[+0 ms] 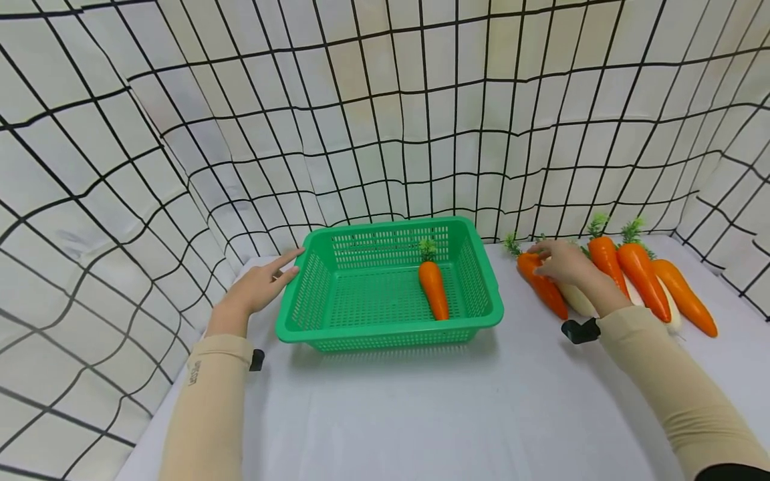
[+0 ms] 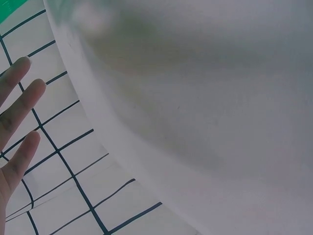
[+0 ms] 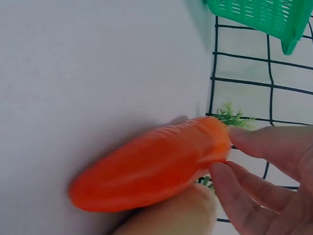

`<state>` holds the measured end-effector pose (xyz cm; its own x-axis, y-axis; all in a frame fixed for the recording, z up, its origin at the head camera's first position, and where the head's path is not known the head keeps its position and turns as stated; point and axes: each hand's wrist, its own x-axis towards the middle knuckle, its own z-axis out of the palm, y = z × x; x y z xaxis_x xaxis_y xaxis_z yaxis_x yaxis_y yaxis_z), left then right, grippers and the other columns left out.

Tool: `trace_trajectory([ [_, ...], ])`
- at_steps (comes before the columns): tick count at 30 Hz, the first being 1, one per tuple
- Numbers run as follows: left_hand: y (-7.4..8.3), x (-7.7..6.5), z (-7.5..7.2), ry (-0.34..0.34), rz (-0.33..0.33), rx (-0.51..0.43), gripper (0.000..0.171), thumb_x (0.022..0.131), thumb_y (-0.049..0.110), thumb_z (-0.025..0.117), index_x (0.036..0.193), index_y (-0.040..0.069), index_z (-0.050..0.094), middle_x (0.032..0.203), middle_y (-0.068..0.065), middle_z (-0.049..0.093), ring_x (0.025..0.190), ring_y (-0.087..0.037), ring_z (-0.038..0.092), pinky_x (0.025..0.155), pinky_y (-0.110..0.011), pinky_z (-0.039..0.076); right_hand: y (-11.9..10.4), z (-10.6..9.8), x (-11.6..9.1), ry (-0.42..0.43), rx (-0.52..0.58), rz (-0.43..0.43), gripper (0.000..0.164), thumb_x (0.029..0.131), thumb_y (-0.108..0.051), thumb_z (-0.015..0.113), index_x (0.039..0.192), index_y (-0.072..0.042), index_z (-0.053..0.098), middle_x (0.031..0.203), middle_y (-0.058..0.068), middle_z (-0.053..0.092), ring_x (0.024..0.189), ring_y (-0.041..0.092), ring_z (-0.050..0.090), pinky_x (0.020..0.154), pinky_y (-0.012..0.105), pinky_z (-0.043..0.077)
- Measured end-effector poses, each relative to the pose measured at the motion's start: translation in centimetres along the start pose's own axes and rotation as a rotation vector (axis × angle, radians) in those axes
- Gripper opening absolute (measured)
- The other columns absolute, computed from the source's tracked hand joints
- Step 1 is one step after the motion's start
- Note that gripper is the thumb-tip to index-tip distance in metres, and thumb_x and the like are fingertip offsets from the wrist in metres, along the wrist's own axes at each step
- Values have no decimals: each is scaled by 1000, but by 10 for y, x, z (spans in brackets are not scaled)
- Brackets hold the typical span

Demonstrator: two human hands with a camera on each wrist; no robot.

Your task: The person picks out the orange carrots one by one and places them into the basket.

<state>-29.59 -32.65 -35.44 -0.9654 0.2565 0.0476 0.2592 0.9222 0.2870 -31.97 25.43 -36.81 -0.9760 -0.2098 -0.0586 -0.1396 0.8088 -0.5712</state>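
At the left end of the green plastic basket [image 1: 391, 332], my left hand [image 1: 255, 287] has its fingers stretched out, the fingertips right at the rim. The left wrist view shows these fingers [image 2: 24, 107] spread and holding nothing. One orange carrot [image 1: 434, 294] with a green leafy top lies inside the basket. To the right of the basket, my right hand [image 1: 568, 264] pinches the leafy end of another carrot [image 3: 151, 166] between thumb and fingers. Its narrow tip points toward me. Beside that carrot lies a pale radish-like vegetable [image 1: 577, 300], partly hidden under my hand.
More carrots [image 1: 644, 280] and pale vegetables lie in a group at the right, beyond my right wrist. One orange piece [image 1: 686, 297] rests at the outer side. A black wire grid [image 1: 397, 143] over white sheeting borders the white table [image 1: 385, 421] behind and at both sides.
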Motion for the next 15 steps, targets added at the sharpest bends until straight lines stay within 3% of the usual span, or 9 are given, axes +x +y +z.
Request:
trace_trajectory([
  [4,-1,1,-1,-3,6,14,65,108,59,30,165,26,26,132,-28,62,107,-43,65,82,-61,52,-3,5,-1,39,-14,19,44,96,-1,65,139,6,56,134,35,56,119,52,53,98,61,47],
  [15,2,1,-1,-10,-8,10,65,108,60,29,165,28,24,133,-28,62,110,-46,64,85,-63,51,-9,11,2,-55,-31,60,57,96,-5,69,147,5,45,134,39,52,112,49,56,94,57,51],
])
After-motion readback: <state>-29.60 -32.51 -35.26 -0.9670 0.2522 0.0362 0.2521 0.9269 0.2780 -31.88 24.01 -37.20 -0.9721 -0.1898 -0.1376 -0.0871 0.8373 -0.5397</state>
